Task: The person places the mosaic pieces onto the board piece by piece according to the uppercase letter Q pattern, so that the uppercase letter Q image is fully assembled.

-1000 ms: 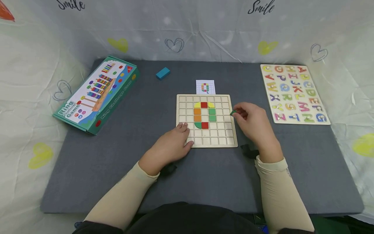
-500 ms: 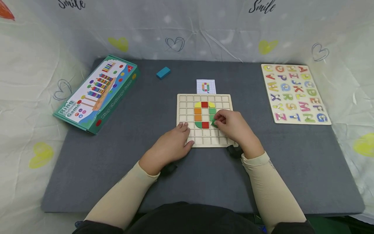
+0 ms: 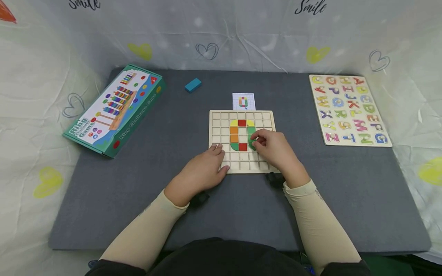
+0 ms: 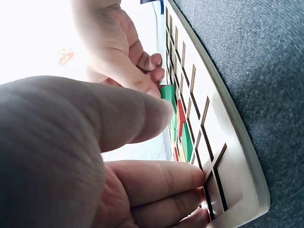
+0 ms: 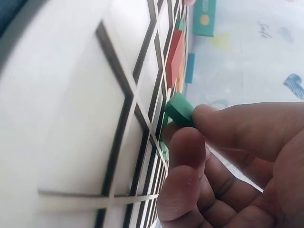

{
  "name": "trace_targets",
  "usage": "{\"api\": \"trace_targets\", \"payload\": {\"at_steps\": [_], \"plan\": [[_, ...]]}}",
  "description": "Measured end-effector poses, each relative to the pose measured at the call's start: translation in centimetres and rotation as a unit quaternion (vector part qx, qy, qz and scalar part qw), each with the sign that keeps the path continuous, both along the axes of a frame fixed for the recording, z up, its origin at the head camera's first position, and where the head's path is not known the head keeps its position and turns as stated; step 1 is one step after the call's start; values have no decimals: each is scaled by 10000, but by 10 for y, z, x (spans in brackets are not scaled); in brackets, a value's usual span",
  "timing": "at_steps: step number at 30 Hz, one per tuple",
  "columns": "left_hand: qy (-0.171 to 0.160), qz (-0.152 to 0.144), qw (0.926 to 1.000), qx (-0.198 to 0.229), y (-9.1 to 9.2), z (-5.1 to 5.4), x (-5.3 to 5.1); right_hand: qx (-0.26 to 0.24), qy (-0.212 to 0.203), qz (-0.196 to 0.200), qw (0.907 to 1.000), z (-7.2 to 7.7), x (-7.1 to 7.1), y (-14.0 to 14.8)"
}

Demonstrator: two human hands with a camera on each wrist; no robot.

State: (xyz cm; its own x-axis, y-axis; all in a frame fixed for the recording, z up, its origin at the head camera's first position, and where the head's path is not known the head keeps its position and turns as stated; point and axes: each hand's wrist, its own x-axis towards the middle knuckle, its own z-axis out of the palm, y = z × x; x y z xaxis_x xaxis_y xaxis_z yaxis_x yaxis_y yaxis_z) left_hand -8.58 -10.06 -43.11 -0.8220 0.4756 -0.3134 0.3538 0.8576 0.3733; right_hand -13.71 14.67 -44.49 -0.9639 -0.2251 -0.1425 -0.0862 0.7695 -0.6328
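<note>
A wooden grid board (image 3: 235,165) lies on the table with red, yellow, orange and green blocks set in its cells in a ring. My right hand (image 3: 276,149) pinches a small green block (image 5: 179,110) between thumb and fingers. In the right wrist view that block is tilted at the board's surface, just beside the red block (image 5: 175,59). My left hand (image 3: 202,170) rests with extended fingers on the board's lower left part. A printed pattern card (image 3: 243,101) shows a similar coloured ring and touches or tucks under the board's far edge; I cannot tell which.
A green game box (image 3: 114,111) lies at the left. A blue block (image 3: 193,85) sits toward the back. On the right lies an alphabet puzzle board (image 3: 350,111). A white printed curtain (image 3: 221,34) surrounds the table's back and sides.
My right hand has moved left from the board's right edge, bringing the green block to the ring's lower right corner. The left hand stays where it was.
</note>
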Motion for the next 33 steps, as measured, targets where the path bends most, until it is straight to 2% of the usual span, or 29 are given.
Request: {"api": "trace_targets", "payload": {"at_steps": [7,18,24,33], "plan": [[21,-2,10000,-8,0,1,0,-94,-65,-141,9998,0,2,-2],[92,-7,10000,-30,1,-1,-1,65,-22,-190,9998,-4,2,1],[87,-4,10000,3,1,-1,-1,123,-22,-83,9999,-5,3,3],[-11,33,10000,-33,2,0,0,307,130,278,9991,-5,4,2]]}}
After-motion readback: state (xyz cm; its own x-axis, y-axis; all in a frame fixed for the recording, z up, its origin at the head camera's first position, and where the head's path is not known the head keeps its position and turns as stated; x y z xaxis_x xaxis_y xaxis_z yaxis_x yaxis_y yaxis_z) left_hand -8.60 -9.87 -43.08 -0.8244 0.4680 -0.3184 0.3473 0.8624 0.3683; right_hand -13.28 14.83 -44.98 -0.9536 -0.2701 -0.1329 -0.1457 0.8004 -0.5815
